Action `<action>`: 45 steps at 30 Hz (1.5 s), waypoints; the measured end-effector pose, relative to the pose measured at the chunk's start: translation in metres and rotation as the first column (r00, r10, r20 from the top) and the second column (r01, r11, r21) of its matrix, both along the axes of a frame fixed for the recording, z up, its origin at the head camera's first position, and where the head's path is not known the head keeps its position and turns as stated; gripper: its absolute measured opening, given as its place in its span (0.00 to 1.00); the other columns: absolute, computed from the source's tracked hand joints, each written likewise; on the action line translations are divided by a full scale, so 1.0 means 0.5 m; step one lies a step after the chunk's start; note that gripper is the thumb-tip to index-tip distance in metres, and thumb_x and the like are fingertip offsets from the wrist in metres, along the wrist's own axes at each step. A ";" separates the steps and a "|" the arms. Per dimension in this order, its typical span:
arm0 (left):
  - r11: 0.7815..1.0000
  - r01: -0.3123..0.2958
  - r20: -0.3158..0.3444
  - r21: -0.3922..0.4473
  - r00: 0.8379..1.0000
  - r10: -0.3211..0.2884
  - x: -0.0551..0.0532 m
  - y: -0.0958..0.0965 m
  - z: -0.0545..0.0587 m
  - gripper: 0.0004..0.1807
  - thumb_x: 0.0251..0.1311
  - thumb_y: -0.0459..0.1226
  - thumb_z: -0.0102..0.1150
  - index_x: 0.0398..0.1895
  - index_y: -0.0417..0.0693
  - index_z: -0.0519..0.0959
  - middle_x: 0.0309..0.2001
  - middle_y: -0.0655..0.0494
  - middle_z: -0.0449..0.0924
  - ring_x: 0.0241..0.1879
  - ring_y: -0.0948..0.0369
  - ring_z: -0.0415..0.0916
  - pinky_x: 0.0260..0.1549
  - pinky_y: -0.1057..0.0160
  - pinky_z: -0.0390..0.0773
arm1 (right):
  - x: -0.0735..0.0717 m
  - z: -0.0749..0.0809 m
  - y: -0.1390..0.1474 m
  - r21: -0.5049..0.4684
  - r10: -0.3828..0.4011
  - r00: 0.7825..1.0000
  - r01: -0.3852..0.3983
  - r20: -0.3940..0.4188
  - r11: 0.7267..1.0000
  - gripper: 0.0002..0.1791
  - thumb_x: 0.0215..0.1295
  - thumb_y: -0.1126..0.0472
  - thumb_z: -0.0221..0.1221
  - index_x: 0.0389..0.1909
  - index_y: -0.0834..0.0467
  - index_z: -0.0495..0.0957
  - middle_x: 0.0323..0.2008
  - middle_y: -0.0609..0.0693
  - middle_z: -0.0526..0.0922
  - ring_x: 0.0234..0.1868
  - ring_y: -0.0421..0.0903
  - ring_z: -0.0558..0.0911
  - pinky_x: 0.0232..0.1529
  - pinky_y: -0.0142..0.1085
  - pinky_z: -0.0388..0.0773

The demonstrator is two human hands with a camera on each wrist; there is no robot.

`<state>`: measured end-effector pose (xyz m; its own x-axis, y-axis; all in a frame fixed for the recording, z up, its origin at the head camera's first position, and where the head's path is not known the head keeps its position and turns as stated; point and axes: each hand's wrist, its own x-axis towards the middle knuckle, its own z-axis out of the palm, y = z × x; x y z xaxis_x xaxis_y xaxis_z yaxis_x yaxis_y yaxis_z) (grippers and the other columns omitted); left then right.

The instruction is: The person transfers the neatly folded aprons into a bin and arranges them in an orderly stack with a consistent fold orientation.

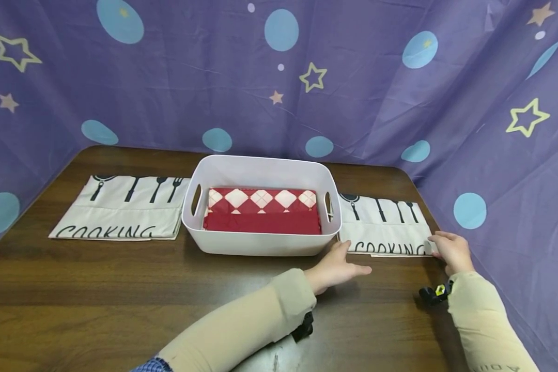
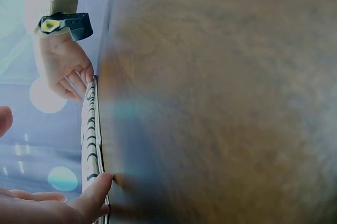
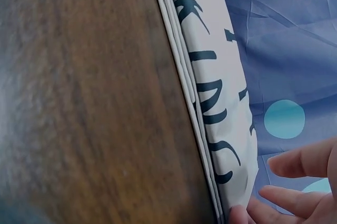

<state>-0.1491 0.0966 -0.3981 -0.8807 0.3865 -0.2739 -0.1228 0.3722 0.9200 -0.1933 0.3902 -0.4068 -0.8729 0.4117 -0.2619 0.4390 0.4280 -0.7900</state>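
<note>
A folded white cloth (image 1: 386,227), printed with dark utensils and the word COOKING, lies flat on the table right of the white plastic basket. At its front left corner is my left hand (image 1: 335,266), fingers spread, with the thumb by the front edge in the left wrist view. My right hand (image 1: 452,251) touches the cloth's front right corner. In the right wrist view, the thumb (image 3: 239,215) meets the cloth's edge while the other fingers extend loosely beside it. The basket (image 1: 262,244) holds folded red cloth (image 1: 262,222) with a white diamond pattern.
A matching folded white cloth (image 1: 121,209) lies left of the basket. The brown wooden table (image 1: 121,294) runs back to a purple curtain (image 1: 242,88) with stars and blue ovals, which also hangs close along the right side.
</note>
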 end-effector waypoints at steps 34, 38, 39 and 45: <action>0.999 0.031 0.031 -0.019 0.999 -0.030 0.026 -0.008 0.006 0.43 0.56 0.43 0.69 0.74 0.41 0.61 0.74 0.46 0.60 0.74 0.52 0.57 0.73 0.51 0.60 | 0.032 -0.005 0.023 0.104 0.069 0.997 -0.073 0.041 0.992 0.33 0.72 0.57 0.47 0.68 0.76 0.59 0.66 0.75 0.62 0.29 0.30 0.71 0.28 0.25 0.78; 0.999 0.031 0.032 -0.024 0.999 -0.030 0.030 -0.010 0.009 0.43 0.56 0.43 0.69 0.73 0.41 0.62 0.73 0.45 0.61 0.74 0.51 0.57 0.72 0.51 0.60 | 0.036 -0.006 0.026 0.106 0.070 0.997 -0.073 0.039 0.992 0.32 0.71 0.57 0.47 0.68 0.76 0.60 0.66 0.74 0.63 0.27 0.30 0.72 0.27 0.25 0.78; 0.999 0.031 0.030 -0.025 0.999 -0.030 0.031 -0.010 0.010 0.43 0.56 0.43 0.69 0.73 0.41 0.62 0.73 0.45 0.61 0.74 0.51 0.57 0.72 0.51 0.60 | 0.038 -0.006 0.026 0.108 0.070 0.997 -0.074 0.039 0.991 0.32 0.71 0.57 0.48 0.68 0.76 0.60 0.65 0.74 0.63 0.26 0.31 0.73 0.27 0.25 0.77; 0.999 0.034 0.030 -0.030 0.999 -0.034 0.036 -0.014 0.010 0.43 0.56 0.43 0.69 0.73 0.42 0.62 0.74 0.45 0.60 0.74 0.51 0.57 0.72 0.51 0.61 | 0.045 -0.006 0.026 0.127 0.080 0.996 -0.085 0.042 0.988 0.32 0.70 0.57 0.48 0.68 0.76 0.61 0.65 0.75 0.64 0.23 0.31 0.74 0.27 0.25 0.77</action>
